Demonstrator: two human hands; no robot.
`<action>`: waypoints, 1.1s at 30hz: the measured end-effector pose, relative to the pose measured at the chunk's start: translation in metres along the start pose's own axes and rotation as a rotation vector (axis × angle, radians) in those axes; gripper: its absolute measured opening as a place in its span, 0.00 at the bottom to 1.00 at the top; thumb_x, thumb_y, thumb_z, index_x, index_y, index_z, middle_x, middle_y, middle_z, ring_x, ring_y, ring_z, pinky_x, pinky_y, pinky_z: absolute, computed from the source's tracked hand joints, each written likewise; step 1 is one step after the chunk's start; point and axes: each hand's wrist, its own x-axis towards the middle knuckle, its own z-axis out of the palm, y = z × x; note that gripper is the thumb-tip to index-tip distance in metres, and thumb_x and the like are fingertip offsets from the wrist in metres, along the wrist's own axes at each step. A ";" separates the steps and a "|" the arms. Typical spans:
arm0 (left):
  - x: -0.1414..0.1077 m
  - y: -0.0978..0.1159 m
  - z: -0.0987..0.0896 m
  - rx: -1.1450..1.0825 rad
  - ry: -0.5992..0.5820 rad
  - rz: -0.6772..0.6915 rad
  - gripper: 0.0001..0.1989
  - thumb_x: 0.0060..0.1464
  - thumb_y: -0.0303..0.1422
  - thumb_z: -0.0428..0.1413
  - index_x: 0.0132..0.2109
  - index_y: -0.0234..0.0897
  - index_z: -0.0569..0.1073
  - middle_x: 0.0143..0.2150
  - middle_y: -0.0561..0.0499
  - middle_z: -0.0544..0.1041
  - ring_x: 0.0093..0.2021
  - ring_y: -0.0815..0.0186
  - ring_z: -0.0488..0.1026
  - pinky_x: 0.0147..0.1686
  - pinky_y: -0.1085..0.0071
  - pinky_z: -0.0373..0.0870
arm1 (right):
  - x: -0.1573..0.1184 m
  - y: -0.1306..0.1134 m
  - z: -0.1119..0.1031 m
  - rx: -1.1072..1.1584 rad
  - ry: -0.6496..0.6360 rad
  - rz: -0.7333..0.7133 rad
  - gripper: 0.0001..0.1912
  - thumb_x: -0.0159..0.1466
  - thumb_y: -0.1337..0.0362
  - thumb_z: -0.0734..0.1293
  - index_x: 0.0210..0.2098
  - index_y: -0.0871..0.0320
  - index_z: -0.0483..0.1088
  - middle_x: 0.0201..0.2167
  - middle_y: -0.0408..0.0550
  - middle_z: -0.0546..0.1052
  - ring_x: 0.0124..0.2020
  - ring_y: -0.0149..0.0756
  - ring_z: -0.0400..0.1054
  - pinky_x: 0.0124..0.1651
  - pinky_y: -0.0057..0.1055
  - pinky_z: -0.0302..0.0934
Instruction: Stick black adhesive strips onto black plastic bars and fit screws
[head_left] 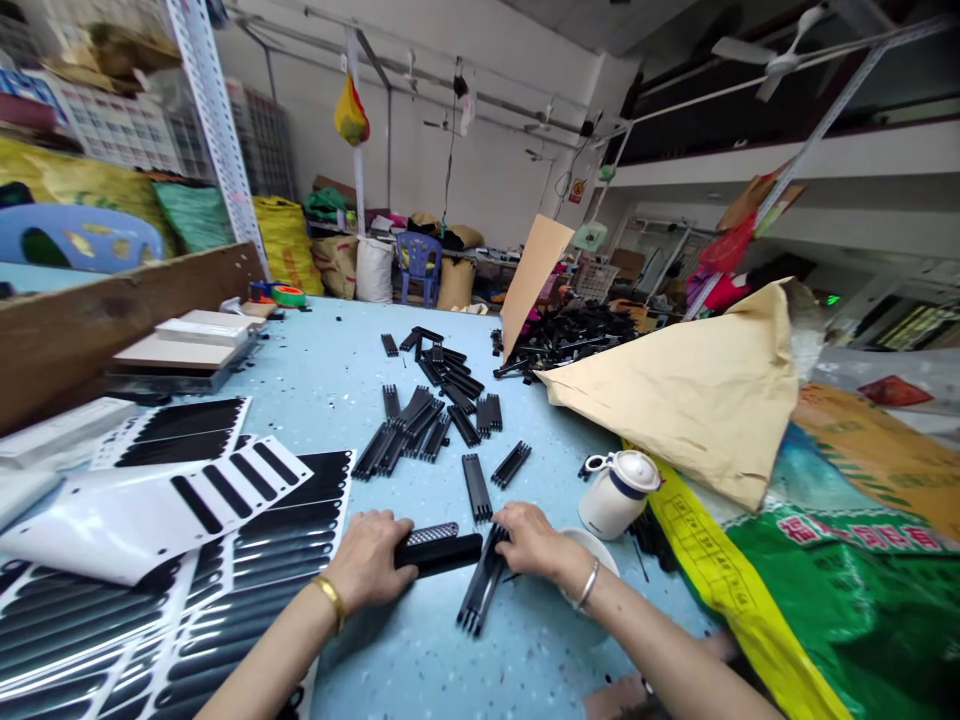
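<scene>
- A long black strip lies to the left of the white lidded mug and nearer the person, in the left hand, whose thumb and fingers are clamped on its left end.
- A mesh-patterned piece sits just behind that strip, beside the same fingers.
- The right hand, left of the mug and slightly nearer the person, has its fingers closed on the far end of a ribbed black piece, which slants toward the person.
- Two loose ribbed pieces lie left of the mug, just beyond the hands.
- More black pieces are scattered farther left of the mug and beyond it, some overlapping, on the pale blue table.
- A white bowl, partly hidden by the right wrist, is just on the person's side of the mug.
- Beyond the mug, a heap of black parts lies beside a brown paper sack.
- Sheets of black strips lie well left of the mug.
- A green bag is to its right.
</scene>
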 end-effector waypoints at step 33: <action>-0.078 0.016 0.050 -0.153 0.137 0.012 0.19 0.52 0.34 0.55 0.52 0.34 0.69 0.43 0.41 0.79 0.44 0.52 0.76 0.45 0.60 0.71 | -0.023 0.000 0.016 0.255 0.154 0.081 0.12 0.59 0.73 0.63 0.38 0.62 0.77 0.37 0.53 0.79 0.40 0.40 0.71 0.44 0.30 0.60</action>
